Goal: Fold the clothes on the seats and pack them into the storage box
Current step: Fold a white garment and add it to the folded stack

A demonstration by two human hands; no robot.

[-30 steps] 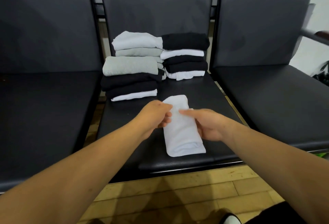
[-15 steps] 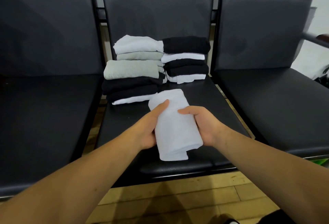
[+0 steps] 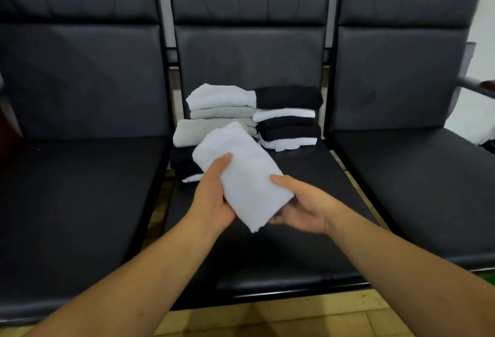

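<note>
The fold looks finished and the stacking step is in hand. The folded white cotton garment (image 3: pixel 242 173) is off the black padded middle seat (image 3: pixel 316 184), tilted, in front of the left stack of folded grey, white and black clothes (image 3: pixel 214 114). The left hand (image 3: pixel 214 197) grips its left edge, thumb on top, and the right hand (image 3: pixel 308 208) has its fingers curled under the near corner. Next it probably needs setting level on a stack; no storage box shows. A second ago it lay flat on the seat.

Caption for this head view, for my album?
Left hand and right hand hold a folded white garment over the middle seat, folded stacks behind.
</note>
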